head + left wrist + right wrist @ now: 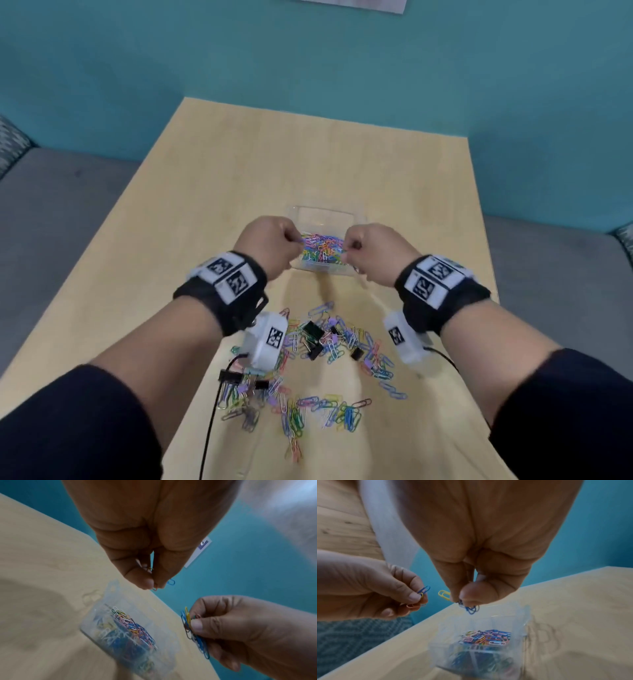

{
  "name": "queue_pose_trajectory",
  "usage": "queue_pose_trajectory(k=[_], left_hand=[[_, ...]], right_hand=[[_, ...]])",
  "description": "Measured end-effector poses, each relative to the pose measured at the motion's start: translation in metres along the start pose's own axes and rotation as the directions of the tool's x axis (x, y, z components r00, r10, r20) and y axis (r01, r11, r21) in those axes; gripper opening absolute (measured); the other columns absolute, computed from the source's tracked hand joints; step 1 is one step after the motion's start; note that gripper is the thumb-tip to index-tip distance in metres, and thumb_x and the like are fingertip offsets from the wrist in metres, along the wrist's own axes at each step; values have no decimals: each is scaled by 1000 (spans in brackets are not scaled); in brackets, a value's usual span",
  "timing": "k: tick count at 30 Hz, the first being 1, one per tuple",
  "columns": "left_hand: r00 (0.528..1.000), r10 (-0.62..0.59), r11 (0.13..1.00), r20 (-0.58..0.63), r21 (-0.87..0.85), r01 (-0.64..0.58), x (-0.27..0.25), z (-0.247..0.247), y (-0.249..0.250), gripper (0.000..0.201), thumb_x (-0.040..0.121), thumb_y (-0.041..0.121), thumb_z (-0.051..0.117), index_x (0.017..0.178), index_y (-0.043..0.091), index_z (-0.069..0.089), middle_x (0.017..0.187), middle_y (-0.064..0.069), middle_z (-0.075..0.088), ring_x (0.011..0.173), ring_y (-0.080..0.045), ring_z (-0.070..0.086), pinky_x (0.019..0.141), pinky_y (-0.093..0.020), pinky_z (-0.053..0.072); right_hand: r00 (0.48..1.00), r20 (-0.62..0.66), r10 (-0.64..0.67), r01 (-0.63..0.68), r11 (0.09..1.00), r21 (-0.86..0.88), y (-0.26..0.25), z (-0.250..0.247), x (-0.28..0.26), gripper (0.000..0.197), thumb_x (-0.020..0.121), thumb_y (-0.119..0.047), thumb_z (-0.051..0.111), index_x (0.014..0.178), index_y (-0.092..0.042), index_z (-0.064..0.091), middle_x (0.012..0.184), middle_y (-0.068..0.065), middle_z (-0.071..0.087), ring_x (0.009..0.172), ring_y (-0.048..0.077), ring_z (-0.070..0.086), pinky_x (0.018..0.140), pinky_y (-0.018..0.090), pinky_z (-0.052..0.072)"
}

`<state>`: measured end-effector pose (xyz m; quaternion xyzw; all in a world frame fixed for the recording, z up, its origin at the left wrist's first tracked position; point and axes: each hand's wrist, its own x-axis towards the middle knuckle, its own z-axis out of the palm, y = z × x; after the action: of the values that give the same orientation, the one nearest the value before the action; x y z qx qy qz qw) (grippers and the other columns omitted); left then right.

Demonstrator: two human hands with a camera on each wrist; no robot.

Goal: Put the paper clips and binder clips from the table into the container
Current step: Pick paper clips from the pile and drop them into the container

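Note:
A clear plastic container sits mid-table with a heap of coloured paper clips in it. Both hands hover over its near half. My left hand pinches a few paper clips between thumb and fingers. My right hand pinches a bunch of blue and yellow paper clips above the container. Nearer me on the table lies a scatter of loose paper clips with black binder clips among them.
The wooden table reaches back to a teal wall. Grey seating flanks it on both sides. A black cable hangs from the left wrist camera across the clip pile.

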<state>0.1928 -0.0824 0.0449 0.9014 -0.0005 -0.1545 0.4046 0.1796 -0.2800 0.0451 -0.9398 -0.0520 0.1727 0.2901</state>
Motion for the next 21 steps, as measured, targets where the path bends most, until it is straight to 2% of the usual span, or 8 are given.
queue_pose_trajectory(k=[4, 5, 7, 9, 12, 15, 18, 21], left_hand=[[999, 9, 999, -36, 44, -7, 30, 10, 5, 10, 77, 12, 65, 73, 21, 67, 68, -1, 66, 70, -26, 69, 70, -38, 57], [999, 7, 1000, -32, 23, -7, 32, 12, 3, 9, 78, 14, 66, 83, 20, 70, 74, -1, 67, 74, -26, 68, 74, -39, 56], [999, -5, 1000, -37, 11, 5, 30, 13, -6, 26, 81, 18, 64, 108, 18, 68, 90, -1, 67, 81, -25, 67, 82, -38, 54], [998, 12, 998, -60, 67, -8, 15, 9, -16, 34, 86, 21, 61, 120, 19, 63, 105, -2, 66, 89, -24, 65, 87, -34, 50], [987, 138, 971, -78, 205, -120, -45, 14, -33, 34, 88, 22, 58, 122, 20, 61, 113, -1, 62, 94, -17, 61, 83, -24, 42], [945, 322, 911, 60, 251, -326, -136, 38, -64, 32, 88, 21, 58, 119, 20, 61, 116, 2, 59, 98, -15, 60, 85, -25, 46], [886, 431, 818, 173, 340, -464, -210, 72, -109, 33, 95, 33, 38, 121, 22, 54, 127, -3, 53, 107, -22, 58, 94, -31, 42], [844, 483, 735, 232, 417, -535, -252, 99, -154, 40, 95, 38, 30, 120, 16, 50, 130, -11, 46, 113, -29, 50, 98, -34, 36]], right_hand=[[997, -13, 71, -71, 996, -49, -1, -1, 38, 2, 84, -15, 65, 84, -15, 63, 76, 3, 60, 75, 27, 63, 66, 32, 52], [996, -7, 85, -86, 996, -38, 0, 1, 40, 6, 84, -17, 65, 89, -16, 64, 81, 4, 63, 76, 27, 64, 69, 34, 53], [995, -15, 102, -102, 994, -49, 4, 1, 37, 24, 86, -25, 64, 109, -18, 62, 98, 5, 65, 82, 25, 65, 75, 34, 52], [995, -65, 72, -80, 989, -123, 12, 0, 18, 34, 89, -28, 60, 121, -17, 59, 108, 6, 62, 93, 25, 60, 81, 34, 48], [991, -118, 56, -73, 988, -139, 34, 10, -37, 31, 92, -21, 52, 121, -15, 60, 111, 8, 59, 97, 27, 59, 83, 36, 46], [990, -69, 125, -135, 979, -151, 66, 45, -110, 35, 92, -19, 47, 127, -15, 54, 120, 5, 53, 108, 24, 55, 91, 34, 44], [991, 19, 133, -127, 973, -191, 81, 92, -181, 55, 92, -35, 40, 143, -12, 37, 145, 6, 37, 135, 22, 34, 110, 27, 26], [990, 69, 125, -102, 956, -273, 80, 135, -221, 73, 89, -51, 33, 146, -6, 32, 153, 12, 31, 141, 27, 26, 113, 30, 15]])
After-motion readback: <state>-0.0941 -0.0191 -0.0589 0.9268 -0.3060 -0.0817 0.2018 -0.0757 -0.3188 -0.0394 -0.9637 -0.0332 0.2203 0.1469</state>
